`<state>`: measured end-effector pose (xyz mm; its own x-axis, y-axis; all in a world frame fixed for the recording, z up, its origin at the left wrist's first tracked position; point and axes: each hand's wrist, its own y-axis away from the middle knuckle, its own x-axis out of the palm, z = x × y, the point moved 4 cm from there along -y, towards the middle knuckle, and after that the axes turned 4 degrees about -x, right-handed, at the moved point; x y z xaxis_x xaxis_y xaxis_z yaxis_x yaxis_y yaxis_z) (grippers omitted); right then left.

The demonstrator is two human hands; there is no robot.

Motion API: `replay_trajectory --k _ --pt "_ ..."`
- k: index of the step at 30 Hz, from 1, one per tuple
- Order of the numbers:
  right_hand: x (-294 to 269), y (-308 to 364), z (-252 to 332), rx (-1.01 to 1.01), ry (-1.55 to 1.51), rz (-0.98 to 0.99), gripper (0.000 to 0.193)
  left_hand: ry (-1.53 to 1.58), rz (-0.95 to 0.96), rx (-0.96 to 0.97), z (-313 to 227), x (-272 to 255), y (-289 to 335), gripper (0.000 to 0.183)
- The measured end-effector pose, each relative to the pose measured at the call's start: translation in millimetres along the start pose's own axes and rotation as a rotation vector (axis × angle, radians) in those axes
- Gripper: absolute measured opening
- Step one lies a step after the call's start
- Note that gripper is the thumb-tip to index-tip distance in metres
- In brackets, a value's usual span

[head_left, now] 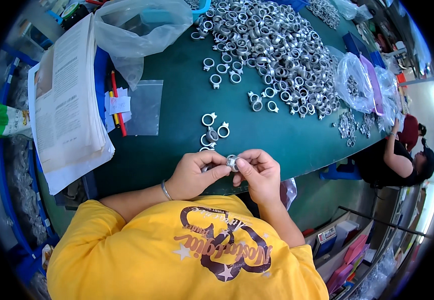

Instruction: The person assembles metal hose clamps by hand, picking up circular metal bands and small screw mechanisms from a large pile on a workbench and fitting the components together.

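Near the table's front edge, a small silver metal ring clamp (pixel 232 162) is held up between both my hands. My left hand (pixel 197 172) pinches it from the left with thumb and forefinger. From the right, the thumb and fingers of my right hand (pixel 259 175) close on the same ring. Just beyond my left hand lie several loose ring clamps (pixel 209 119), each with a small lug on its rim. A large heap of the same metal rings (pixel 282 55) covers the far middle and right of the green table (pixel 177 110).
On the left lie a thick stack of papers (pixel 69 95), red and yellow pens (pixel 118 112) and a flat clear bag (pixel 146 107). Bigger plastic bags (pixel 354 82) stand by the heap and at the back left. A co-worker (pixel 397 157) sits at the far right.
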<state>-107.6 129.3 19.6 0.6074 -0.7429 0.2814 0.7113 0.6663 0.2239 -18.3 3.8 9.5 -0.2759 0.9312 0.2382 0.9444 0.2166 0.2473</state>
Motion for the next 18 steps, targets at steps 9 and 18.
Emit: replay_trajectory --k 9,18 --pt "0.6 1.1 -1.9 -0.168 0.151 -0.017 0.013 0.017 -0.030 -0.015 1.2 -2.0 -2.1 0.012" --pt "-2.0 -5.4 -8.3 -0.181 0.163 0.004 0.012 -0.255 -0.104 0.213 -4.9 -6.2 -5.5 0.011"
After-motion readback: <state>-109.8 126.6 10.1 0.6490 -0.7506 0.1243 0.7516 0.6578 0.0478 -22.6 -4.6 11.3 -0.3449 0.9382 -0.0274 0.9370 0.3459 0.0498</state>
